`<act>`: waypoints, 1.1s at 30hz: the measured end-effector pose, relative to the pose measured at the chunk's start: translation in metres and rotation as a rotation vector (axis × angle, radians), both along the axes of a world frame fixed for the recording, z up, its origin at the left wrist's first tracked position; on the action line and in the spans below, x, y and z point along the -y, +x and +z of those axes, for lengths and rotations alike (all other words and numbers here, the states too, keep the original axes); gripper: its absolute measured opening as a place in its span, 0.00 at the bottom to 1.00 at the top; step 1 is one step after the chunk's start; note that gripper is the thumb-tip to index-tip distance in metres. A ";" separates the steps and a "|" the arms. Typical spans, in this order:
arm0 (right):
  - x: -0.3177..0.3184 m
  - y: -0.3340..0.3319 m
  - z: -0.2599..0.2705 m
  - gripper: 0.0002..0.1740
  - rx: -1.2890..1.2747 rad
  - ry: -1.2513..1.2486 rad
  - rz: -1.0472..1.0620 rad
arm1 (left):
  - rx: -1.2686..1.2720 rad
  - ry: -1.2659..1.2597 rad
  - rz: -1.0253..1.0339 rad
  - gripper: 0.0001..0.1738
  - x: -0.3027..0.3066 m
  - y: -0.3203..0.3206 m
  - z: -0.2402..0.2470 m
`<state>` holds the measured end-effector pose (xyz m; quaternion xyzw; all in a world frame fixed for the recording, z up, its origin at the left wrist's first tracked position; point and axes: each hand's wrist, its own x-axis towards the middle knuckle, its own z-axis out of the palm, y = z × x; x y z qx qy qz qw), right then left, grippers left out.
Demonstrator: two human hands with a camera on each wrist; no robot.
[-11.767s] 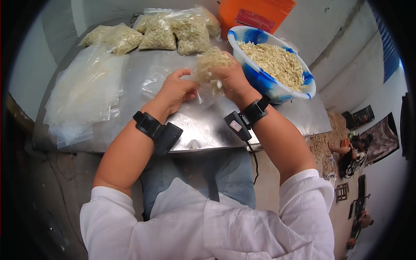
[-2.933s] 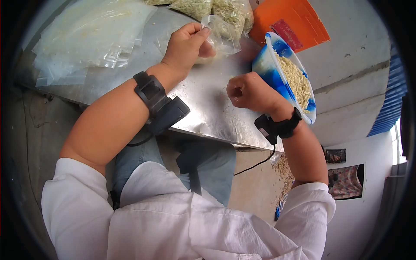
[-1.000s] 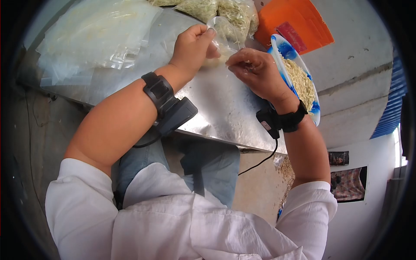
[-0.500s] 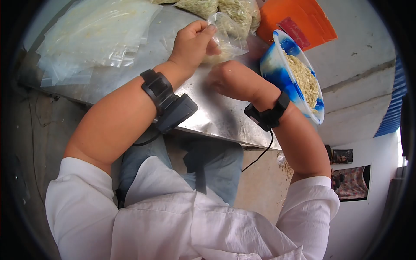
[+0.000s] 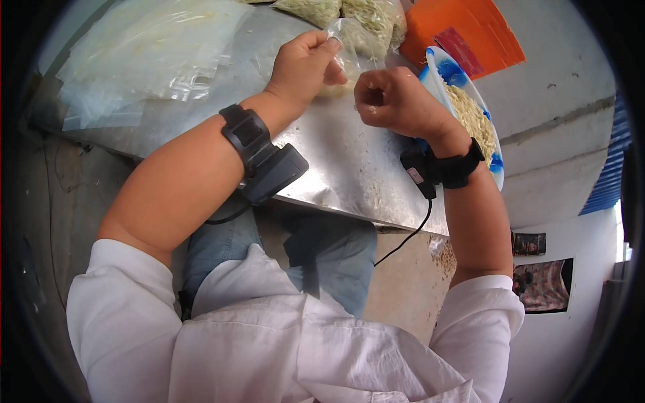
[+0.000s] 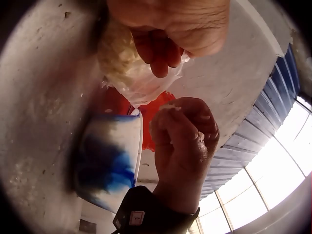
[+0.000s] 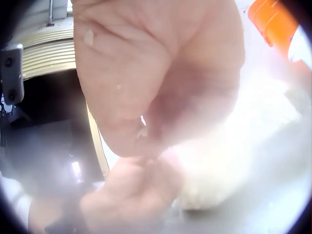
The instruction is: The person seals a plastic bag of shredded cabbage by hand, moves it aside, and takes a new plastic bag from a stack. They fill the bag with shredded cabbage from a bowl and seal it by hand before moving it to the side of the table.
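Note:
My left hand point(image 5: 306, 70) pinches the upper edge of a clear plastic bag point(image 5: 356, 40). Pale shredded food fills the lower part of this bag point(image 6: 117, 51) in the left wrist view. Beside it, over the metal table point(image 5: 336, 168), my right hand point(image 5: 403, 101) is raised with its fingers curled into a loose ring. A few pale bits stick to its fingers point(image 6: 183, 129), and nothing larger shows in its grip. Behind the right hand stands a blue-and-white bowl point(image 6: 109, 161), tilted in the head view and heaped with pale shreds point(image 5: 474, 121).
Several filled bags point(image 5: 369, 17) lie at the table's back edge. A stack of flat, unfilled plastic bags point(image 5: 154, 47) covers the left side. An orange container point(image 5: 463, 33) stands behind the bowl. A black cable point(image 5: 406, 238) hangs from the right wrist device.
Earlier my right hand held a clump of shreds at the bag. Over the last half second it has risen from low over the table, moving right. The left hand keeps hold of the bag.

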<state>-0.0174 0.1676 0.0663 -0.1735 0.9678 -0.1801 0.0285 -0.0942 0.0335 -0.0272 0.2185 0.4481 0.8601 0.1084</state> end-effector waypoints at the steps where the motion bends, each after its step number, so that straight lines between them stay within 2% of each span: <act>1: -0.004 -0.001 0.008 0.04 -0.056 -0.010 -0.017 | -0.006 -0.007 -0.001 0.12 0.000 0.000 0.000; 5: -0.011 -0.015 0.028 0.05 -0.347 -0.092 -0.123 | -0.005 -0.040 0.016 0.11 -0.001 0.000 0.000; 6: -0.010 -0.019 0.029 0.05 -0.352 -0.093 -0.124 | 0.001 -0.040 0.007 0.11 -0.001 0.000 0.000; 8: -0.010 -0.030 0.026 0.09 -0.390 0.124 -0.221 | -0.004 -0.042 -0.004 0.11 -0.002 -0.001 0.000; 9: -0.022 -0.041 0.013 0.09 -0.410 0.123 -0.064 | 0.002 -0.040 -0.013 0.11 -0.002 -0.002 0.000; 10: -0.029 -0.047 0.003 0.09 -0.378 0.221 -0.050 | 0.005 -0.041 -0.027 0.11 -0.002 -0.002 0.000; 12: -0.033 -0.054 -0.005 0.09 -0.620 0.237 0.093 | -0.001 -0.040 -0.043 0.11 -0.002 -0.002 0.001; 13: -0.033 -0.051 -0.001 0.09 -0.630 0.235 0.084 | 0.008 -0.030 -0.050 0.10 -0.001 -0.002 0.000; 15: -0.032 -0.043 0.014 0.09 -0.462 0.149 -0.143 | 0.007 -0.013 -0.074 0.10 -0.001 -0.001 0.000; 18: -0.045 -0.028 0.027 0.08 -0.474 0.036 -0.199 | 0.026 0.032 -0.104 0.09 0.000 0.000 0.000; 22: -0.094 0.005 0.054 0.10 -0.268 -0.082 -0.463 | 0.064 0.106 -0.145 0.09 0.001 0.001 0.001; 24: -0.148 0.035 0.068 0.13 -0.249 -0.058 -0.569 | 0.035 0.116 -0.197 0.08 -0.002 0.002 0.004; 26: -0.178 0.059 0.075 0.16 -0.156 0.069 -0.636 | 0.075 0.095 -0.233 0.08 0.002 0.008 0.006; 28: -0.199 0.079 0.077 0.19 -0.134 0.081 -0.688 | 0.089 0.100 -0.249 0.08 -0.001 0.011 0.008; 31: -0.218 0.090 0.079 0.25 -0.076 0.149 -0.722 | 0.062 -0.341 -0.198 0.09 -0.004 0.018 0.024; 32: -0.223 0.091 0.081 0.27 -0.043 0.201 -0.713 | 0.053 -0.342 -0.200 0.09 -0.006 0.015 0.025; 33: -0.225 0.089 0.084 0.30 -0.021 0.227 -0.698 | -0.005 -0.455 -0.171 0.08 -0.008 0.011 0.026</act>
